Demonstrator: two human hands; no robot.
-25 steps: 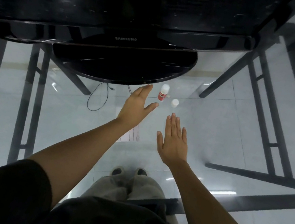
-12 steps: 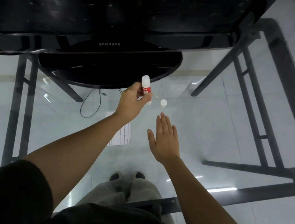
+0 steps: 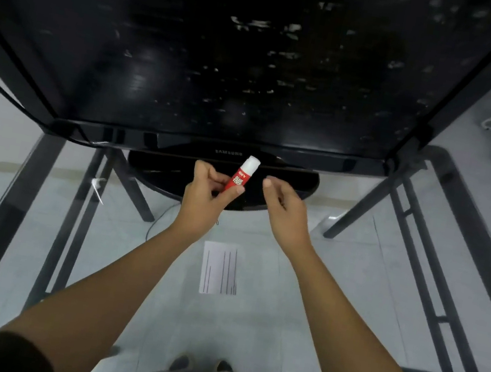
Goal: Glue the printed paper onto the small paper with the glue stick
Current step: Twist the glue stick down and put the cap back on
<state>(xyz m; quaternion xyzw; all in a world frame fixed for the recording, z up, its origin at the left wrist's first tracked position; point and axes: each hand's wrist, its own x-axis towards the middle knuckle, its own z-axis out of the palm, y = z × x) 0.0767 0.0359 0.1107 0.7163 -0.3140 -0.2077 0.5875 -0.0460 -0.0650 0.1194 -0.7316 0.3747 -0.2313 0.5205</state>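
On the glass tabletop (image 3: 297, 310) nearest the person lies the printed paper (image 3: 220, 269), uncovered now that both forearms have parted around it. Beyond it, the left hand (image 3: 206, 198) has lifted the glue stick (image 3: 241, 174), fingers (image 3: 234, 193) gripping its red body, tilted, white end up. The right hand (image 3: 283, 209) has come up beside it, fingers loosely curled and apparently empty. Behind stands the Samsung monitor (image 3: 228, 51).

The left hand (image 3: 202, 198), open and reaching a second ago, now grips the glue stick (image 3: 242, 174), lifted off the counter and tilted. The right hand (image 3: 285, 212) rises from flat to beside it, fingers curled, perhaps pinching something small. The printed paper (image 3: 219, 269) now lies uncovered.
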